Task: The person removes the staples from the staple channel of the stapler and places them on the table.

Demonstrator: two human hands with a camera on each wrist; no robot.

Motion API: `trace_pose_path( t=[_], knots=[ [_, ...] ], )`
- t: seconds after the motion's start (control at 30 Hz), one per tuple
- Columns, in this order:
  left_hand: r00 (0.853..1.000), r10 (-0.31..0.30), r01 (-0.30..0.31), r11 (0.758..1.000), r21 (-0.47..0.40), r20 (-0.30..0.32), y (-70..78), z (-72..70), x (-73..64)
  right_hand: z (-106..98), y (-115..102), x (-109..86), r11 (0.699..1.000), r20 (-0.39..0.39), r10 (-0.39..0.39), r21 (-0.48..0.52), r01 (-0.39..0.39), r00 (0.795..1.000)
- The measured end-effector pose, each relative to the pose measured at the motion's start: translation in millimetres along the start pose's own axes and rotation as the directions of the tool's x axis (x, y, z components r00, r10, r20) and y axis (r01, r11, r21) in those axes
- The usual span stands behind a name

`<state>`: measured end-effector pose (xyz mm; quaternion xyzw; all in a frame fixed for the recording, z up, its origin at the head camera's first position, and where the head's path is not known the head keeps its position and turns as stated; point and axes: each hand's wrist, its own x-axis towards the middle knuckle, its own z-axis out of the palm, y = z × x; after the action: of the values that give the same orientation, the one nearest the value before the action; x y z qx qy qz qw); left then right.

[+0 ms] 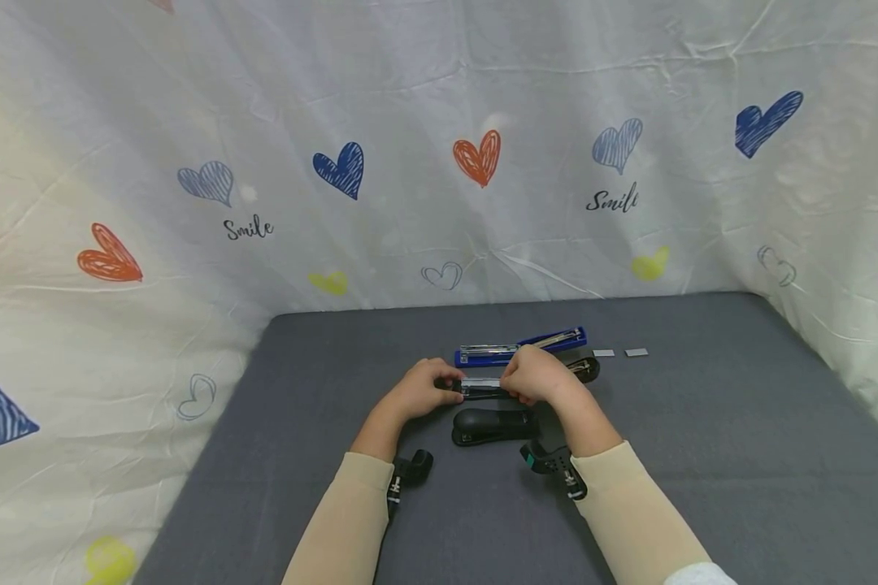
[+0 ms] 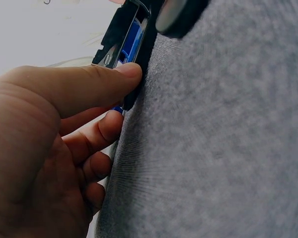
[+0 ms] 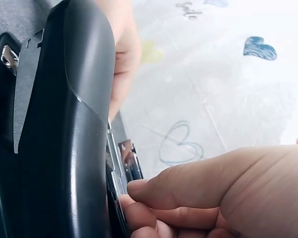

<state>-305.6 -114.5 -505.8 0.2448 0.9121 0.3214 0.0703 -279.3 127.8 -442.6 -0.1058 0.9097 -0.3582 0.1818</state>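
An opened black stapler (image 1: 479, 392) lies between my hands, a pale metallic strip showing along its channel. My left hand (image 1: 419, 390) grips its left end, the thumb (image 2: 126, 72) on one side and the fingers curled at the other. My right hand (image 1: 540, 375) has its thumb and fingers pinched together at the metal channel (image 3: 114, 153), partway along. What lies between those right fingertips is mostly hidden. Close in front is a second stapler (image 1: 492, 426), black and closed, which fills much of the right wrist view.
Behind the hands lies an opened blue stapler (image 1: 486, 355). Two small grey staple strips, one nearer (image 1: 603, 353) and one farther right (image 1: 636, 353), lie on the grey tabletop (image 1: 702, 439). A white curtain (image 1: 410, 227) printed with hearts hangs behind the table.
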Motion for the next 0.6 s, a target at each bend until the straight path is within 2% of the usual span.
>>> trace_pose_path(
  t=[0.37, 0.6],
  knots=[
    [1.0, 0.03, -0.03, 1.0, -0.002, -0.005, -0.4, -1.0, 0.7, 2.1, 0.3, 5.4, 0.998, -0.074, 0.056, 0.036, -0.053, 0.996],
    [1.0, 0.027, -0.027, 1.0, -0.011, -0.01, -1.4, -1.1, 0.3, 4.0, -0.4, 8.4, 0.997, -0.114, 0.047, 0.066, -0.04, 0.992]
  ],
)
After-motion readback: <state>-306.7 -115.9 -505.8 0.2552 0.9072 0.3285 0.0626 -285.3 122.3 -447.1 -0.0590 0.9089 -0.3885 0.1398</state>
